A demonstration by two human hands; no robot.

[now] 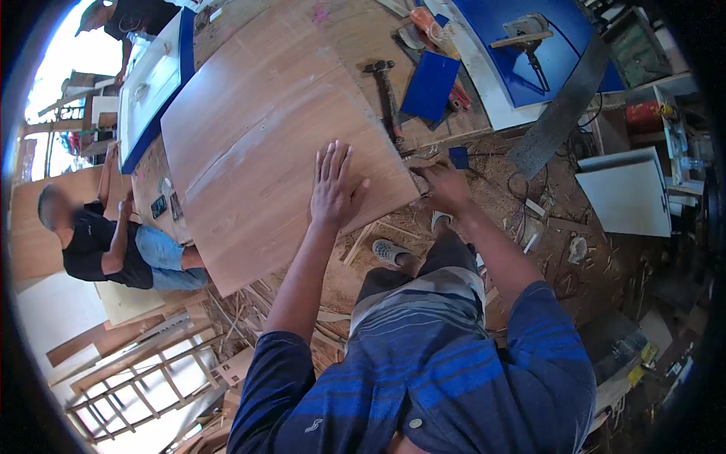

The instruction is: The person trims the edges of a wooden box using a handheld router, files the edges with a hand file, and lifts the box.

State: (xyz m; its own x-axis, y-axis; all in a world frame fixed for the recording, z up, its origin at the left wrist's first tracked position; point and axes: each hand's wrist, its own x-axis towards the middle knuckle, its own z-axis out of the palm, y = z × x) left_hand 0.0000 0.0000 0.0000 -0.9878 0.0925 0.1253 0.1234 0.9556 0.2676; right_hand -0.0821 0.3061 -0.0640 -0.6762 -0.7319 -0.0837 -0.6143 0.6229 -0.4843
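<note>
A large wood-grain panel (280, 129) lies flat on the workbench, with a pale seam line running across it. My left hand (333, 193) rests flat on the panel's face, fingers stretched out and thumb apart. At the panel's near right corner, my right hand (448, 189) is closed against the edge. A small pale brownish piece shows at its fingertips, too hidden to name. Beyond that edge lies a hammer (386, 94), with a small blue board (431, 85) beside it.
A blue panel (541, 49) carrying a tool with a wooden bar (522, 39) lies at the upper right. A blue-edged white panel (155, 83) leans at the left. A co-worker (106, 242) is at the left, another person at the top left. Sawdust and offcuts litter the floor (560, 204).
</note>
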